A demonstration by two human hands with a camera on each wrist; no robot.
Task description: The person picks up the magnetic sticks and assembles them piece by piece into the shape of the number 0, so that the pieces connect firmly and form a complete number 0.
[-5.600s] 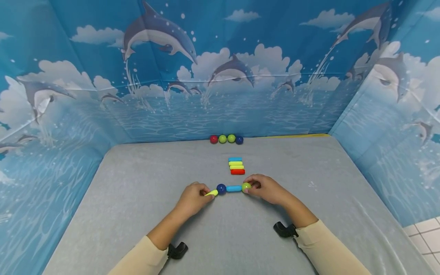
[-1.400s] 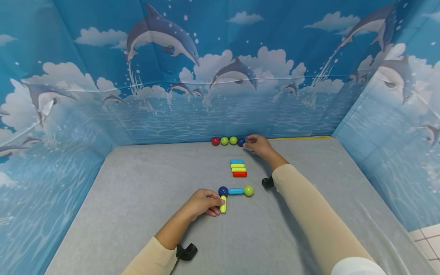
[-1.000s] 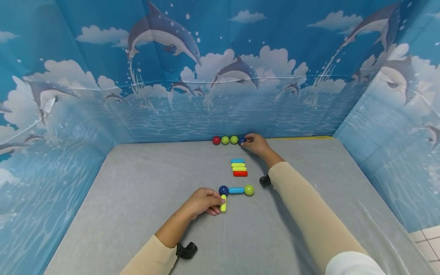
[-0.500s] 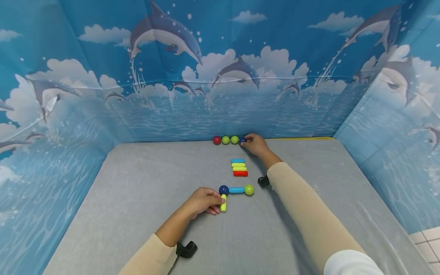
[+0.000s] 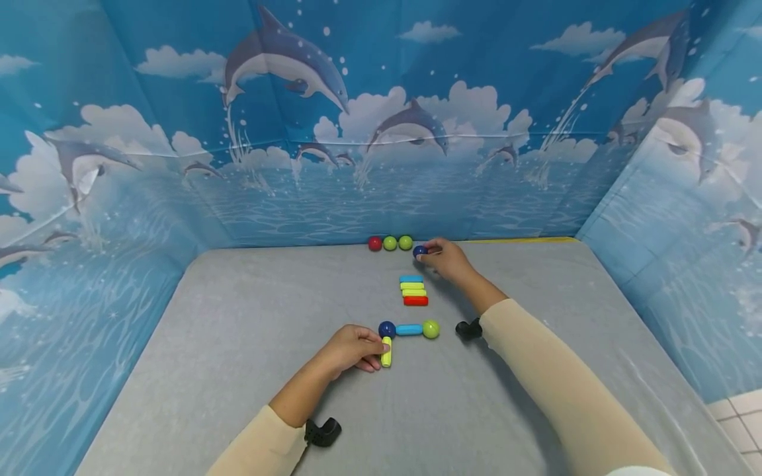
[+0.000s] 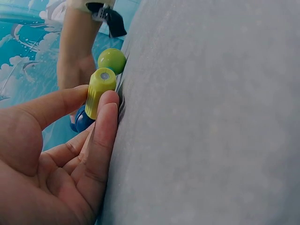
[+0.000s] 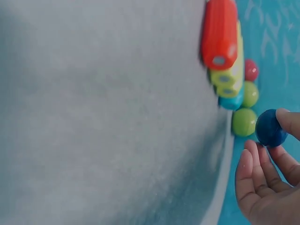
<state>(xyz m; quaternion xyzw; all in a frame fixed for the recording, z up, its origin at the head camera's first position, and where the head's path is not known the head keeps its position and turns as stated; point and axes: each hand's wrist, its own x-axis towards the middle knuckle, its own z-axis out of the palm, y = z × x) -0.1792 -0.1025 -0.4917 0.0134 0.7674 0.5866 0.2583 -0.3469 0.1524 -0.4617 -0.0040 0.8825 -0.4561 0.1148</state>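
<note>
My left hand pinches a yellow-green magnetic rod between thumb and fingers; a metal disc shows in its near end in the left wrist view. The rod's far end meets a dark blue ball. From that ball a light blue rod runs right to a green ball, forming a corner shape on the table. Farther back, my right hand pinches another dark blue ball between thumb and fingertips, just in front of the row of balls.
At the table's back edge sit a red ball and two green balls, one green ball nearest my right hand. Midway lie stacked-looking rods side by side: a blue rod, two yellow ones and a red rod. A dolphin-print curtain surrounds the table.
Earlier the left hand swung the yellow-green rod from pointing left to pointing toward me. The right hand let go of the green ball, reached back and drew the blue ball from the row.
</note>
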